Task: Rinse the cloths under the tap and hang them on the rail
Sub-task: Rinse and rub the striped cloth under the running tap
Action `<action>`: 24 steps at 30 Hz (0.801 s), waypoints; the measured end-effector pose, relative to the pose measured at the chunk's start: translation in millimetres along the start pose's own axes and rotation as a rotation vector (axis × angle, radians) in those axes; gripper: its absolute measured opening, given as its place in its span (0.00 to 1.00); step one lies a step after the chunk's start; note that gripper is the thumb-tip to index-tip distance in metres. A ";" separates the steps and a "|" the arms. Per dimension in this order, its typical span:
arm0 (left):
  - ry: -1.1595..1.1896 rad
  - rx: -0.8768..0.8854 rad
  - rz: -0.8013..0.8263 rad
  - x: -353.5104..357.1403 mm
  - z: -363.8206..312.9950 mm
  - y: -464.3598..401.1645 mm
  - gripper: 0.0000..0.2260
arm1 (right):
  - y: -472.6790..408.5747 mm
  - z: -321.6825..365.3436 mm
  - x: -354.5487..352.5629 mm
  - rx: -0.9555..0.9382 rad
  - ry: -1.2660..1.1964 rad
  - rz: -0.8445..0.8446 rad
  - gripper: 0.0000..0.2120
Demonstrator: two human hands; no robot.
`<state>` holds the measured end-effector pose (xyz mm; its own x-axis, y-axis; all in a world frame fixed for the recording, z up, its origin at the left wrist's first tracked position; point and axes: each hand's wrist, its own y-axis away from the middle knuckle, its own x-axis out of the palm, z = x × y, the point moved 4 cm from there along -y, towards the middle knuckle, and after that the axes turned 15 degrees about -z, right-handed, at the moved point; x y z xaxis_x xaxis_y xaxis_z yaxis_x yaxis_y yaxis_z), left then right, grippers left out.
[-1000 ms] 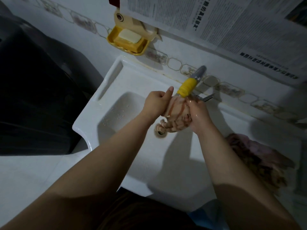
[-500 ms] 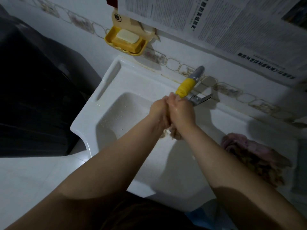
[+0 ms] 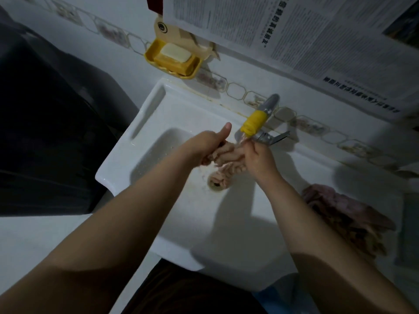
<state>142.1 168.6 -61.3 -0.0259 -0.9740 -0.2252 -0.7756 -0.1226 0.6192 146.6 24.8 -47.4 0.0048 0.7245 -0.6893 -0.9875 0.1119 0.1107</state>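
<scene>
Hands apart again vs half a sec ago: left hand (image 3: pixel 205 143) and right hand (image 3: pixel 257 156) each grip an end of the cloth (image 3: pixel 226 159), stretched under the tap (image 3: pixel 254 122) over the sink (image 3: pixel 158 105). Rinse ongoing; second cloth (image 3: pixel 340 207) waits at right.

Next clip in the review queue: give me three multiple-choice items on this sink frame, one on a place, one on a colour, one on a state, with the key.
1. Where does the spare cloth lie?
A. on the sink's right ledge
B. in the soap dish
C. on the floor

2. What colour is the sleeve on the tap?
A. red
B. yellow
C. green

3. What are the hands doing?
A. resting open on the rim
B. turning the tap handle
C. gripping one cloth under the spout

Key: 1 A, the pile sits right of the basin; 2 B, the spout end is yellow; 3 C, left hand and right hand both clutch it.
</scene>
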 end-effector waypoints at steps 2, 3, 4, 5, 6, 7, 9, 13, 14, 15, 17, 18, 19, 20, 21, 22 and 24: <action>-0.137 0.170 -0.013 -8.5 -17.1 0.7 0.31 | 11.8 4.2 9.5 0.021 -0.095 0.194 0.24; -0.185 0.251 -0.023 -9.0 -27.7 1.6 0.30 | 16.8 6.6 15.1 0.030 -0.079 0.305 0.23; -0.229 0.329 -0.036 -7.5 -37.7 2.2 0.28 | 20.5 8.3 20.2 0.035 -0.060 0.392 0.19; -0.257 0.399 -0.049 -4.9 -45.6 2.5 0.25 | 22.1 9.7 23.1 0.038 -0.058 0.442 0.13; -0.245 0.443 -0.055 -1.4 -49.6 1.7 0.22 | 20.7 10.3 24.3 0.042 -0.087 0.443 0.08; -0.194 0.449 -0.067 0.8 -49.9 1.2 0.21 | 18.3 11.7 22.7 0.062 -0.140 0.412 0.07; -0.035 0.350 -0.049 0.1 -35.0 -1.5 0.28 | 13.0 10.1 16.9 0.169 -0.305 0.349 0.12; 0.272 0.109 0.280 15.0 27.7 -1.6 0.37 | 4.6 -0.1 8.2 0.398 -0.624 0.245 0.13; 0.350 0.095 0.277 15.7 40.7 -2.1 0.35 | 1.0 -4.8 6.1 0.413 -0.625 0.192 0.11; 0.425 0.092 0.217 15.7 51.3 -4.3 0.32 | -1.9 -9.2 3.7 0.416 -0.607 0.139 0.09; 0.534 0.101 -0.001 12.9 61.2 -6.4 0.25 | -7.3 -13.2 -1.0 0.359 -0.492 0.007 0.05; 0.566 0.097 -0.110 11.5 62.2 -7.7 0.22 | -6.5 -11.0 -2.9 0.307 -0.405 -0.060 0.04; 0.585 0.082 -0.199 11.5 58.7 -5.9 0.20 | -2.3 -7.4 -3.4 0.249 -0.343 -0.117 0.05; 0.579 0.047 -0.276 12.5 55.4 -5.9 0.18 | 4.8 -3.1 -0.6 0.193 -0.318 -0.157 0.08; 0.561 0.006 -0.319 14.2 49.7 -4.2 0.18 | 14.6 4.7 4.1 0.142 -0.320 -0.162 0.12; 0.549 -0.028 -0.335 18.3 43.4 -1.9 0.18 | 25.8 13.7 9.8 0.106 -0.279 -0.132 0.17; 0.532 -0.058 -0.309 31.3 31.3 3.2 0.19 | 34.2 20.0 20.1 0.051 -0.098 -0.095 0.25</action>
<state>119.0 143.7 -89.9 0.5239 -0.8518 -0.0042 -0.6613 -0.4099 0.6283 116.1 56.8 -43.2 0.1157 0.7719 -0.6251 -0.9726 0.2159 0.0866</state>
